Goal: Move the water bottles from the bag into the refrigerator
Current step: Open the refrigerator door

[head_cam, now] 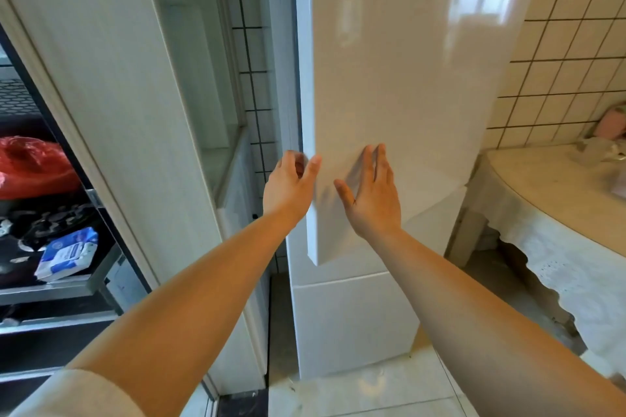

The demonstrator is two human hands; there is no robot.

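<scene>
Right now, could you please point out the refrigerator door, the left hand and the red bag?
refrigerator door (406,78): head view, glossy front panel.
left hand (288,189): head view, back of the hand.
red bag (34,162): head view, crinkled upper side.

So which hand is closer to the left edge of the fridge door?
Left. The left hand grips the left edge of the refrigerator door, thumb on the front. The right hand lies flat against the door's front, right of that edge.
</scene>
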